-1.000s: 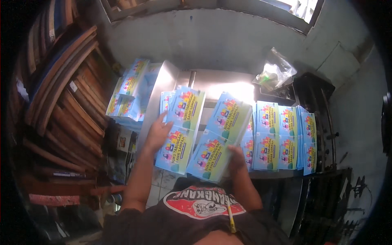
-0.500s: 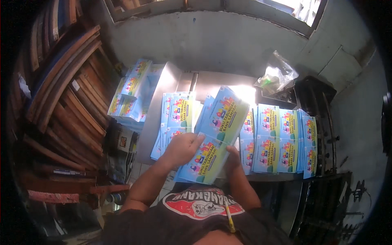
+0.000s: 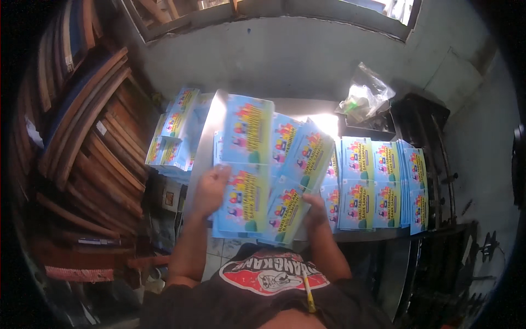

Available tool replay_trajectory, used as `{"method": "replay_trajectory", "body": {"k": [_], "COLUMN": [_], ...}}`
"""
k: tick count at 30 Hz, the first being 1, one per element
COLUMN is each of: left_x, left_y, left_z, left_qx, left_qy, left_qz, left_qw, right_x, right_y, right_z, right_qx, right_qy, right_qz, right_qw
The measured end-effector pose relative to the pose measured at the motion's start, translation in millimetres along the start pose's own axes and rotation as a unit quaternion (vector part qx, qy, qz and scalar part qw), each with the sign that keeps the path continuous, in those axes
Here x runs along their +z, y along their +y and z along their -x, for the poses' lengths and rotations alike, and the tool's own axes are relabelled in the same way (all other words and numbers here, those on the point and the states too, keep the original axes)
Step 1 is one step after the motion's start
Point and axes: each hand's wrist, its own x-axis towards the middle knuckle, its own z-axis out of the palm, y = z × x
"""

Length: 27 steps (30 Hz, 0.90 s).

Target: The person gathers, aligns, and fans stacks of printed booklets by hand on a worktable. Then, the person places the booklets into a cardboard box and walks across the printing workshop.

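Note:
My left hand (image 3: 212,189) grips the left edge of a tall printed cover sheet (image 3: 247,137), blue and yellow-green with two identical cartoon panels one above the other. That sheet hangs over a stack of similar sheets (image 3: 217,147), mostly hidden beneath it. In my right hand (image 3: 316,214) is a fanned bundle of printed sheets (image 3: 308,164), held by the lower right edge and tilted to the right. The thumb lies on top, and the other fingers are hidden underneath. Further right, overlapping rows of the same sheets (image 3: 356,189) lie on the table.
Behind the far left of the table stand piles of matching sheets (image 3: 178,120). A clear plastic bag (image 3: 366,93) sits in a dark box (image 3: 378,127) at the back right. Wooden frames (image 3: 93,159) lean along the left; a dark metal rack (image 3: 446,175) borders the right.
My left hand has moved left and away from the bundle, carrying one sheet over the left stack. My right hand keeps the bundle in nearly the same place.

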Motion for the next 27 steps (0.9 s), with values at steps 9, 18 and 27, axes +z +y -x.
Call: {"method": "replay_trajectory", "body": {"k": [9, 18, 27], "left_x": [11, 5, 32], "left_y": [-26, -27, -102], "left_z": [-3, -10, -31], "left_qx": [0.025, -0.012, -0.05], "left_qy": [-0.078, -0.001, 0.047], "left_qz": [0.01, 0.047, -0.48], "left_qw": [0.997, 0.999, 0.874], "right_x": [4, 12, -22], "right_y": [-17, 3, 17], "right_z": [8, 0, 0], "right_qx": [0.076, 0.069, 0.032], "right_qy": [-0.037, -0.004, 0.004], "right_qz": [-0.025, 0.035, 0.045], "right_qw": [0.996, 0.997, 0.998]}}
